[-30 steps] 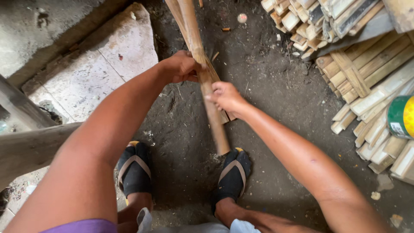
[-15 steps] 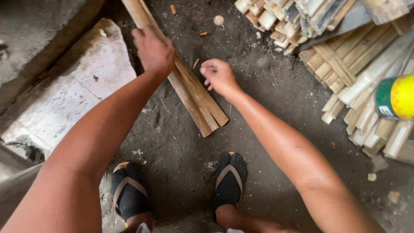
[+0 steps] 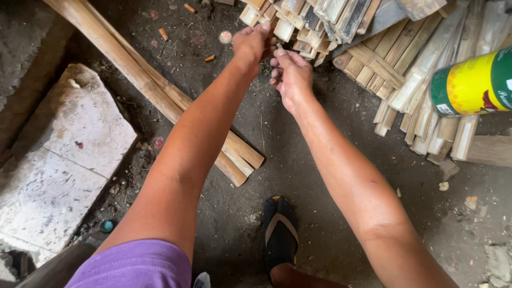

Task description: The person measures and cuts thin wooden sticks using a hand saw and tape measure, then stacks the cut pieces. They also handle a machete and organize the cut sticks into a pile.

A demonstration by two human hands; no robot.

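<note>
Over the dirt floor (image 3: 320, 176), both hands at the stack of split bamboo sticks (image 3: 309, 18).

Left hand (image 3: 253, 42) reaches the stick ends at the stack's near edge, fingers curled on them; a firm hold cannot be told. Right hand (image 3: 290, 77) just beside it, fingers half bent, nothing clearly held. Long bamboo slats (image 3: 160, 98) lie on the floor beneath the left forearm, apart from both hands. Stone slab (image 3: 64, 165) left; yellow-green can (image 3: 472, 82) right; sandalled foot (image 3: 281, 229) below.

Bare arms, purple sleeve, black sandal.
Both forearms uncovered down to the fingers (image 3: 265, 28); purple short sleeve (image 3: 130, 264) far back from them at the left shoulder; black flip-flop (image 3: 281, 229) with pale grey strap well behind the fingers.
</note>
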